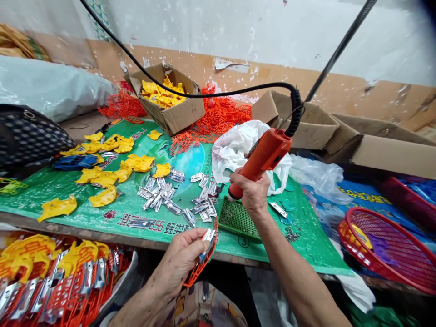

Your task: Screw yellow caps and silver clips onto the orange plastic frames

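Note:
My left hand [179, 256] pinches an orange plastic lattice piece [196, 272] with a silver metal clip [208, 236] lying against it, just in front of the table edge. An orange-red electric screwdriver [265, 156] is gripped in my right hand [254, 190], its nose tilted down to the left and a black cable [218, 94] running from its top. Below the nose lies a green mesh tray [238, 233] with small dark bits in it. Several loose silver clips [160, 193] are scattered left of the tray, beside yellow plastic pieces [104, 196].
A cardboard box [184, 116] of yellow pieces stands at the back among orange lattice parts [221, 111]. At lower left, a tub [127, 277] holds joined yellow and orange parts. A white plastic bag [228, 145], cardboard boxes [391, 154] and a red basket [402, 245] are rightward.

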The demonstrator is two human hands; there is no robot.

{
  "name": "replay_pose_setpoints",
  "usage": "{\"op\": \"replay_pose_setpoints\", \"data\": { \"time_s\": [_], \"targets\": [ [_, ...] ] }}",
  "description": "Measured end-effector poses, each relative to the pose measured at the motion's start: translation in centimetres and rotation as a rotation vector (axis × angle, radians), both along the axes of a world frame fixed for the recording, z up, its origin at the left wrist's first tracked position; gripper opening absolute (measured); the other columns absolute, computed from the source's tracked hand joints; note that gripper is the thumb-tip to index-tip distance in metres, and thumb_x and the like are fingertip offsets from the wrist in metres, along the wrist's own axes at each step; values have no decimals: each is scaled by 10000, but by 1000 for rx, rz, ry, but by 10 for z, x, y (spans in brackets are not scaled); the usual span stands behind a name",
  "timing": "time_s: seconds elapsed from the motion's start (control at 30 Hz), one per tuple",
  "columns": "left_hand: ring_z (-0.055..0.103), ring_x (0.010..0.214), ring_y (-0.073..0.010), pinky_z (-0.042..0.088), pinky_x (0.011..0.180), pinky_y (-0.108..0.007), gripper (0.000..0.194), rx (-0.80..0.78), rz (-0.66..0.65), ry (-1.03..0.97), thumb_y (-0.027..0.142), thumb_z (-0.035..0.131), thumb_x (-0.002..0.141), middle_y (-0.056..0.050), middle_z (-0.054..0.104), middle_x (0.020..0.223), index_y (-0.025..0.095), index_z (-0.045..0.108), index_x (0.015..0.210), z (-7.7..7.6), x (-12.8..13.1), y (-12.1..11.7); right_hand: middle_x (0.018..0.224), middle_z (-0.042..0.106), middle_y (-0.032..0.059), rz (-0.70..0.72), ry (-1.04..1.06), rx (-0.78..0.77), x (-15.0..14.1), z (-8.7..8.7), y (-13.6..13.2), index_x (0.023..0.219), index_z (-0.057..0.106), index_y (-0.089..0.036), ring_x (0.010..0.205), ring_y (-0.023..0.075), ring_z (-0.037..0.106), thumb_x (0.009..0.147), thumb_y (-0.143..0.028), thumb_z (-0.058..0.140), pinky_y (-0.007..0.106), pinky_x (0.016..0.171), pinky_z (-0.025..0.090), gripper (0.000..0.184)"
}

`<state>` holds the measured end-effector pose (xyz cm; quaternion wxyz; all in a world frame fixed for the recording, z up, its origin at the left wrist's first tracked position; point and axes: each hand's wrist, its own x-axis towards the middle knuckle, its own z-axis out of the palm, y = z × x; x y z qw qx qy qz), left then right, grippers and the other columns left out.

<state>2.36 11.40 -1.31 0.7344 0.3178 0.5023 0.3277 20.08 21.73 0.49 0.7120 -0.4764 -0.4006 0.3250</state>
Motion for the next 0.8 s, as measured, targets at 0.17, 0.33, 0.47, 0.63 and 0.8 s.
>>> {"op": "replay_pose_setpoints", "data": {
  "time_s": [0.17, 0.33, 0.47, 0.63, 0.8],
  "targets": [
    [512, 587, -101, 384, 584, -211, 282, -12, -7, 7, 298, 717, 642, 6, 654, 697, 151, 738, 881, 2, 0, 0, 616, 615, -41, 14, 12, 8, 0, -4, 3, 683, 608, -186, 529, 127, 546, 554, -227, 753, 314, 559, 482, 198],
    [495, 571, -84, 366, 569, -194, 243, -20, 7, -7, 279, 722, 639, 18, 640, 675, 154, 733, 847, 3, 1, 0, 593, 610, -42, 23, 22, 10, -1, -3, 2, 634, 629, -177, 520, 115, 535, 544, -190, 764, 295, 546, 459, 163],
    [491, 563, -86, 358, 554, -196, 246, -24, 10, -2, 283, 724, 645, 20, 641, 672, 160, 732, 857, -1, 1, 0, 577, 607, -42, 26, 12, 2, -1, -1, 0, 619, 641, -175, 513, 112, 532, 548, -178, 763, 289, 537, 450, 141],
    [510, 564, -91, 361, 550, -195, 271, -45, 1, -24, 302, 740, 628, 27, 617, 636, 160, 727, 858, -7, 1, 2, 562, 595, -45, 41, -10, -7, -3, 1, -2, 607, 642, -170, 500, 108, 516, 542, -175, 760, 286, 525, 446, 135],
    [508, 551, -91, 355, 541, -197, 263, -39, 27, -4, 288, 729, 603, 13, 634, 632, 144, 727, 823, 2, 3, 2, 598, 620, -41, 10, 2, 11, -4, 0, -1, 639, 645, -173, 522, 120, 540, 529, -178, 766, 294, 542, 461, 164]
  ]
}}
